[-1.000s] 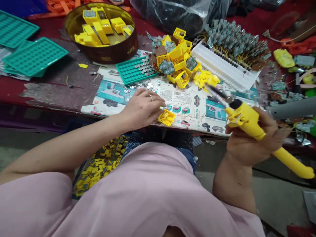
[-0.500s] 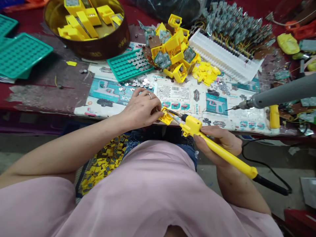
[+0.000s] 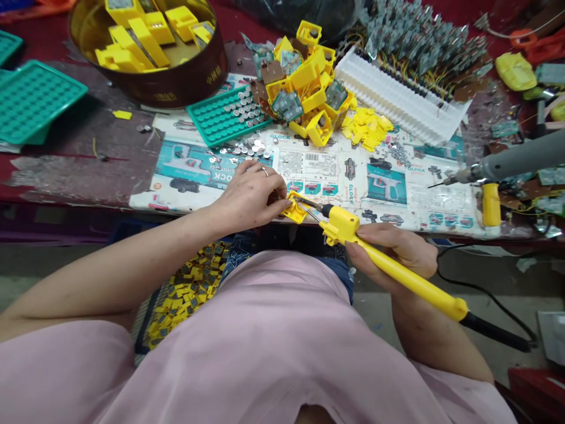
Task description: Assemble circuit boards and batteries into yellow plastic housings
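My left hand (image 3: 249,197) rests at the table's front edge, fingers pinched on a small yellow plastic case (image 3: 295,209). A ring shows on one finger. My right hand (image 3: 397,250) is wrapped round the handle of a yellow soldering iron (image 3: 379,262). The iron's dark metal tip (image 3: 309,204) reaches into the small case. A black cord (image 3: 494,333) runs from the iron's end toward the right.
A pile of yellow cases with circuit boards (image 3: 306,88) lies behind, beside a green tray of button cells (image 3: 225,115) and a white rack (image 3: 397,97). A round tin (image 3: 150,53) holds more yellow cases. A grey tool (image 3: 507,165) juts in from the right. Yellow parts fill a bin (image 3: 185,294) below.
My right hand swung the soldering iron down from the right and brought its tip to the small case held by my left hand; in the last half second both stayed nearly still.
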A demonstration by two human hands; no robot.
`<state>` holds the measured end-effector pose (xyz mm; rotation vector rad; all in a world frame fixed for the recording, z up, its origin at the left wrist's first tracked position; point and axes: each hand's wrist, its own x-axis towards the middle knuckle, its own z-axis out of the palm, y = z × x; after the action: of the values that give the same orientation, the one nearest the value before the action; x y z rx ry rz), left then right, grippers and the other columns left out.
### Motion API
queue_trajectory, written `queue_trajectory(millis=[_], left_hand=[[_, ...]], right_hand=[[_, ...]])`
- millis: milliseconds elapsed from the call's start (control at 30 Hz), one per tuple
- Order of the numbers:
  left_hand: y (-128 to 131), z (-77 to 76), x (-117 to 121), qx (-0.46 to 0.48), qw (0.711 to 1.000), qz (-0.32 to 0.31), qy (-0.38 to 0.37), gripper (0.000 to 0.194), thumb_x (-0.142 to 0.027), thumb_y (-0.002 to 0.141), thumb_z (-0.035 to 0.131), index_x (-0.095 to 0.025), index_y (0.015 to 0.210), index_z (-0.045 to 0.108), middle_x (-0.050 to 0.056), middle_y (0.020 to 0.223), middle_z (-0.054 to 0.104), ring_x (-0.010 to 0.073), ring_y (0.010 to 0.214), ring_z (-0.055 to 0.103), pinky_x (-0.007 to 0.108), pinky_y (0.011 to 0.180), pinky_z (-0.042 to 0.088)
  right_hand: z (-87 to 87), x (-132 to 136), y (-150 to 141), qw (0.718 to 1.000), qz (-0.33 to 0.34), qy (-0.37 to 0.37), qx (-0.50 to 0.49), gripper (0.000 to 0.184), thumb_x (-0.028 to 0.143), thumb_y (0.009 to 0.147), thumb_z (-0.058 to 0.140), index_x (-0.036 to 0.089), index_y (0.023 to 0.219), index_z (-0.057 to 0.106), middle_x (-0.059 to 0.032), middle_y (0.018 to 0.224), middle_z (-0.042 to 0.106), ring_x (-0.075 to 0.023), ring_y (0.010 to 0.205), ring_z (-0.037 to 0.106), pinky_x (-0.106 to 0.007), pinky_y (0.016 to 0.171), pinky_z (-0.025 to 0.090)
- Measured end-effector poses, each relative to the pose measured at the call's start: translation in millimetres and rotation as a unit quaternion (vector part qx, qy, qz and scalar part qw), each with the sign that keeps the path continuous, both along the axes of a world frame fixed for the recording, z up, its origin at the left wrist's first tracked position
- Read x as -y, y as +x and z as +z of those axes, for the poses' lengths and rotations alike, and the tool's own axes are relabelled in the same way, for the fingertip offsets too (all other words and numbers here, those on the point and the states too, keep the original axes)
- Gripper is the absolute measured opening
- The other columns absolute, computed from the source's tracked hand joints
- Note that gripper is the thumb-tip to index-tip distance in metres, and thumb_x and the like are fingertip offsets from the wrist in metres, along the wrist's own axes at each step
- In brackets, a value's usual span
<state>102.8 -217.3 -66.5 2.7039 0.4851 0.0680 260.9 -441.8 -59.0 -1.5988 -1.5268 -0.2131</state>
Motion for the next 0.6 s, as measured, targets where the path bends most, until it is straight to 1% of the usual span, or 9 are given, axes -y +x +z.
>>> queue_trajectory(millis=[100, 167, 267, 367, 467, 533, 600], left_hand=[[1.1, 1.9, -2.7, -0.012, 1.0, -0.003, -0.015, 0.024, -0.04, 0.087, 0.054, -0.019, 0.084, 0.065, 0.006, 0.085, 0.067, 0.0249, 0.093, 0.061, 0.047, 0.103, 0.037], [1.2, 3.0, -4.2, -0.017, 0.999, -0.01, -0.029, 0.023, -0.038, 0.086, 0.053, -0.019, 0.084, 0.064, 0.006, 0.087, 0.068, 0.0238, 0.091, 0.061, 0.048, 0.103, 0.038], [-0.8, 1.0, -3.7, 0.002, 0.999, -0.028, -0.032, 0.02, -0.034, 0.086, 0.05, -0.019, 0.084, 0.063, 0.005, 0.09, 0.07, 0.0219, 0.09, 0.062, 0.049, 0.106, 0.037], [-5.0, -5.9, 1.1, 0.061, 0.997, -0.035, 0.023, 0.021, -0.032, 0.088, 0.047, -0.019, 0.082, 0.063, 0.006, 0.091, 0.071, 0.023, 0.093, 0.064, 0.052, 0.111, 0.034], [-8.2, -12.8, 6.5, 0.111, 0.99, -0.034, 0.085, 0.022, -0.03, 0.09, 0.045, -0.019, 0.081, 0.063, 0.006, 0.087, 0.072, 0.0233, 0.091, 0.065, 0.052, 0.112, 0.034], [-8.8, -14.7, 8.2, 0.117, 0.987, -0.031, 0.105, 0.023, -0.029, 0.09, 0.045, -0.02, 0.08, 0.063, 0.005, 0.084, 0.072, 0.0227, 0.088, 0.065, 0.051, 0.111, 0.036], [-8.4, -13.7, 8.0, 0.102, 0.988, -0.031, 0.115, 0.025, -0.029, 0.092, 0.044, -0.019, 0.081, 0.064, 0.005, 0.082, 0.071, 0.0229, 0.086, 0.065, 0.051, 0.108, 0.039]], right_hand=[[3.5, -2.1, 1.1, 1.0, 0.023, -0.003, 0.011, 0.02, 0.019, 0.075, 0.078, 0.025, 0.089, 0.065, 0.0018, 0.073, 0.076, -0.0151, 0.062, 0.074, -0.023, 0.054, 0.059], [5.9, -3.1, 2.1, 0.999, 0.031, -0.001, 0.027, 0.02, 0.019, 0.075, 0.078, 0.025, 0.089, 0.064, 0.0026, 0.072, 0.075, -0.015, 0.063, 0.074, -0.022, 0.053, 0.059], [11.1, -5.4, 1.5, 0.998, 0.032, -0.006, 0.051, 0.019, 0.021, 0.077, 0.078, 0.025, 0.087, 0.063, 0.0024, 0.073, 0.075, -0.0151, 0.065, 0.074, -0.021, 0.052, 0.058], [16.7, -8.3, -1.0, 0.995, 0.045, -0.001, 0.084, 0.018, 0.021, 0.078, 0.078, 0.022, 0.087, 0.062, 0.0, 0.072, 0.075, -0.0135, 0.064, 0.074, -0.019, 0.056, 0.059], [19.5, -8.6, -2.4, 0.992, 0.057, 0.003, 0.111, 0.02, 0.021, 0.078, 0.078, 0.02, 0.088, 0.061, -0.0003, 0.072, 0.074, -0.0123, 0.064, 0.073, -0.019, 0.06, 0.059], [19.1, -7.0, -1.9, 0.993, 0.06, 0.006, 0.103, 0.02, 0.018, 0.077, 0.078, 0.019, 0.089, 0.062, -0.0009, 0.073, 0.074, -0.0125, 0.063, 0.072, -0.019, 0.06, 0.059], [17.7, -5.3, -0.8, 0.995, 0.057, 0.003, 0.082, 0.02, 0.015, 0.076, 0.078, 0.018, 0.089, 0.063, -0.0025, 0.073, 0.073, -0.013, 0.063, 0.072, -0.019, 0.057, 0.057]])
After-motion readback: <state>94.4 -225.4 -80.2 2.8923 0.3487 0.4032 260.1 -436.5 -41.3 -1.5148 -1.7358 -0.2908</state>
